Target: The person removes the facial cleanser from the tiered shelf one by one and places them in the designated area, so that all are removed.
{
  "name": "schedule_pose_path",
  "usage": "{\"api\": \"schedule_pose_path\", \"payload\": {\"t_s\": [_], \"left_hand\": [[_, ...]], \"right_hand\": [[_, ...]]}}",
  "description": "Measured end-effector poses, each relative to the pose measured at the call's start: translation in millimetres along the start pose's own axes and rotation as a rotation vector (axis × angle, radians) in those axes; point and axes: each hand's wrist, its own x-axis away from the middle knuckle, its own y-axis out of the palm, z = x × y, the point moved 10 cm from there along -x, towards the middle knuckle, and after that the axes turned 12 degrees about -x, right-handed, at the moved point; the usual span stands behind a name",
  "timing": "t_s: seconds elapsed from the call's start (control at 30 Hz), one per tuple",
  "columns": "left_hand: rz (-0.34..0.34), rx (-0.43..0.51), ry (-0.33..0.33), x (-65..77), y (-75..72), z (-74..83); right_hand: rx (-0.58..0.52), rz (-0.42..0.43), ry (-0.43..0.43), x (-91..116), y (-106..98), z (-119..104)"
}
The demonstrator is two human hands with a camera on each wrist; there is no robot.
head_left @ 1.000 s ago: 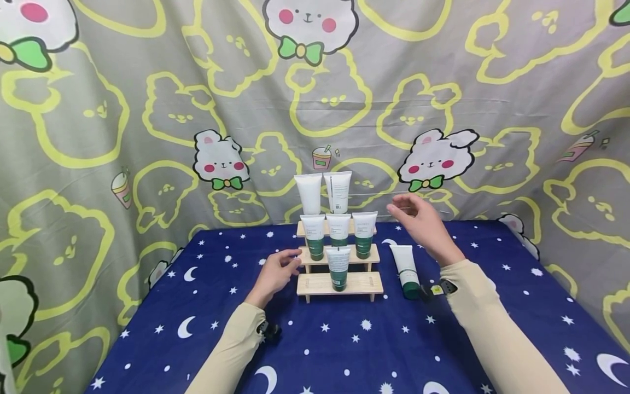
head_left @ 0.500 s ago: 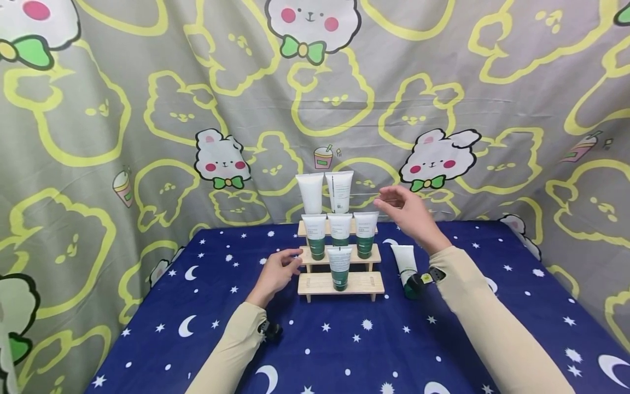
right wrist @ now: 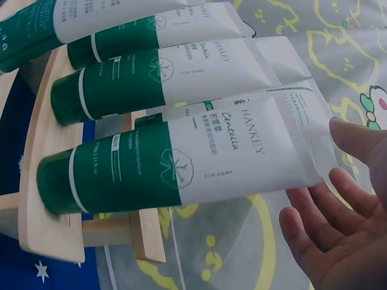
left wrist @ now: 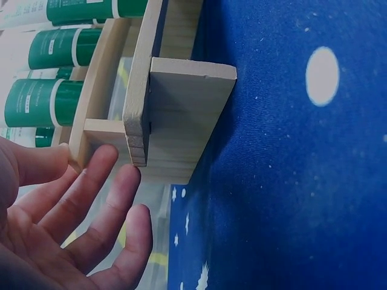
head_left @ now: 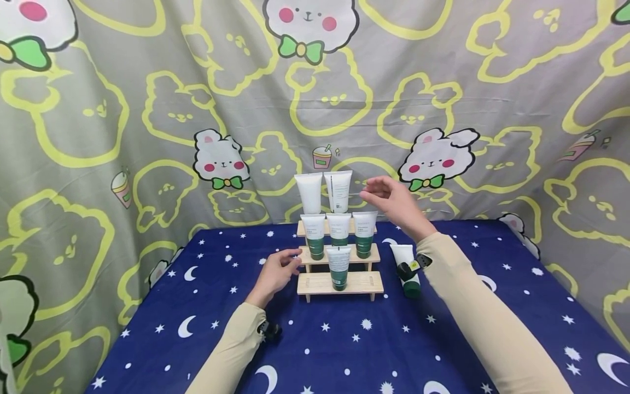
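Note:
A three-tier wooden stand point(head_left: 315, 284) holds several white-and-green tubes, cap down. Two white tubes stand on the top tier, including the right one point(head_left: 338, 191). Three tubes, such as the rightmost point(head_left: 364, 234), line the middle tier, and one tube point(head_left: 339, 268) occupies the bottom. My left hand point(head_left: 276, 273) holds the left end of the middle plank point(left wrist: 77, 142), thumb above and fingers below. My right hand point(head_left: 394, 202), fingers apart and holding nothing, is right of the upper tubes. In the right wrist view it is by the sealed end of the nearest tube point(right wrist: 224, 154); contact is unclear.
A loose tube point(head_left: 405, 257) lies on the table right of the stand, partly covered by the right wrist's camera. Dark blue cloth point(head_left: 344, 350) with stars and moons covers the table. A patterned grey curtain point(head_left: 275, 104) hangs close behind the stand.
My right hand has moved left and slightly up, from beyond the loose tube towards the top-tier tubes. My left hand and the tubes have stayed where they were.

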Motion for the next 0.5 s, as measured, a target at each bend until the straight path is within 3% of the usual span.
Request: {"api": "schedule_pose_path", "payload": {"t_s": [0.5], "left_hand": [[-0.004, -0.001, -0.008, -0.9, 1.0, -2.2]], "right_hand": [[-0.012, -0.037, 0.029, -17.1, 15.4, -1.5]]}}
